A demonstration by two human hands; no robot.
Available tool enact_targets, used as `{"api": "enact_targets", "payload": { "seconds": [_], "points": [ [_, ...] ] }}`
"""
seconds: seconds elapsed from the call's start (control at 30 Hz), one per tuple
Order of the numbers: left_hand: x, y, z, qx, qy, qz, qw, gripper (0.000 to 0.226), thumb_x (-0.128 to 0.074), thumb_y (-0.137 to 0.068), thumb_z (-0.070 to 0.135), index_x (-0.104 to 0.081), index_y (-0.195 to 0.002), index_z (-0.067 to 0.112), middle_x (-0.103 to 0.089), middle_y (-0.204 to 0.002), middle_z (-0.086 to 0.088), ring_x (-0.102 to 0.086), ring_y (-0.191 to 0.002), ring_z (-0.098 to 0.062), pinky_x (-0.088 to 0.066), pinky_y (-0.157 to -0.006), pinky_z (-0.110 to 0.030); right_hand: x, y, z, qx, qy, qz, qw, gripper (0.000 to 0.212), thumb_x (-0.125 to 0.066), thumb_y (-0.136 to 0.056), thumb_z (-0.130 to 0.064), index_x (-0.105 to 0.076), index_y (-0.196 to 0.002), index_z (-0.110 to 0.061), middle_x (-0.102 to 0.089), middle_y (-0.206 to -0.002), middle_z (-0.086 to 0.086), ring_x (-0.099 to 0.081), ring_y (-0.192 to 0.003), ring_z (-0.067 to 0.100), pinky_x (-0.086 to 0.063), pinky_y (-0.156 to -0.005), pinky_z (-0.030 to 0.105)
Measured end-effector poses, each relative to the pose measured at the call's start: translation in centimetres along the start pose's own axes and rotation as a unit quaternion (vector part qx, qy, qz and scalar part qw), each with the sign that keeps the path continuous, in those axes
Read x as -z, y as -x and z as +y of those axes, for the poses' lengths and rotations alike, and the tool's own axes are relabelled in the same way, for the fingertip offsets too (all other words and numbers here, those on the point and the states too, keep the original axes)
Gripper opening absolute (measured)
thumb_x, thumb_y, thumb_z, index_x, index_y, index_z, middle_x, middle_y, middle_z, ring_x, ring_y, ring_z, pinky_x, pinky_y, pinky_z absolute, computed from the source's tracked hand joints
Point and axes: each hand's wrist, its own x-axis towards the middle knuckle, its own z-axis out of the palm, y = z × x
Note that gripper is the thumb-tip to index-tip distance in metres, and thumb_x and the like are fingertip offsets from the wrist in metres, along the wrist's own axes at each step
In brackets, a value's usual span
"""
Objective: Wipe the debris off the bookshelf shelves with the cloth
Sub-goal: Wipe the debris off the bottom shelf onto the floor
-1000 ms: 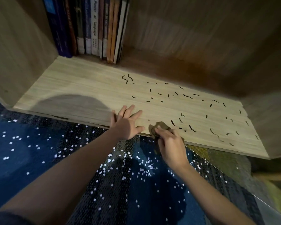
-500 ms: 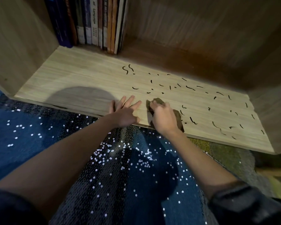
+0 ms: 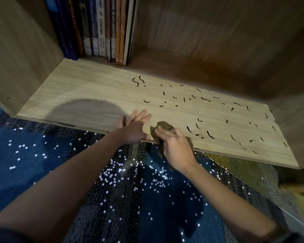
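A light wooden shelf board [image 3: 88, 92] lies low in the bookcase, strewn with small dark curled debris [image 3: 204, 99] over its middle and right. My right hand [image 3: 176, 149] grips a crumpled brown cloth [image 3: 162, 127] at the shelf's front edge, fingers curled over it. My left hand [image 3: 135, 127] rests flat on the board just left of the cloth, fingers spread. More dark bits [image 3: 209, 135] lie right of the cloth.
A row of upright books [image 3: 102, 28] stands at the back left of the shelf. The bookcase side walls [image 3: 16, 58] close in left and right. Below the shelf edge lies dark blue sequinned fabric [image 3: 130, 199].
My right hand drew the cloth back from deeper on the board to the front edge. My left hand stayed flat in place.
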Motion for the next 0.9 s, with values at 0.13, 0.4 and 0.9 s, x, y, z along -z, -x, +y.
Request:
{"api": "enact_targets", "payload": {
  "seconds": [0.13, 0.4, 0.9],
  "points": [
    [0.0, 0.3, -0.4, -0.021, 0.052, 0.024, 0.998, 0.079, -0.058, -0.089, 0.022, -0.008, -0.15, 0.029, 0.007, -0.157, 0.007, 0.015, -0.143, -0.017, 0.015, -0.111, -0.05, 1.0, -3.7, 2.3, -0.052, 0.026, 0.015, 0.998, 0.056, -0.044, -0.086, 0.006, -0.043, -0.136, -0.021, -0.043, -0.143, -0.004, -0.042, -0.112, 0.017, -0.044, -0.095, 0.035],
    [1.8, 1.7, -1.8, 0.02, 0.364, 0.204, 0.909, 0.042, -0.041, -0.094, -0.003, -0.051, -0.132, 0.012, -0.051, -0.134, -0.017, -0.053, -0.083, -0.01, -0.042, -0.067, -0.012, 1.3, -4.5, -1.2, -0.098, -0.403, -0.102, 0.904, 0.043, -0.038, -0.086, 0.002, -0.059, -0.12, -0.014, -0.043, -0.141, -0.002, -0.059, -0.081, 0.01, -0.048, -0.071, 0.021],
    [-0.9, 0.5, 3.0, 0.006, -0.12, 0.128, 0.984, 0.048, -0.047, -0.091, 0.049, -0.043, -0.134, 0.028, -0.035, -0.133, -0.008, -0.033, -0.124, -0.026, -0.028, -0.107, -0.042, -0.7, -5.8, 3.7, -0.075, -0.173, 0.06, 0.98, 0.043, -0.041, -0.089, 0.002, -0.056, -0.126, -0.013, -0.044, -0.143, 0.002, -0.032, -0.134, 0.016, -0.015, -0.112, 0.024]
  ]
}}
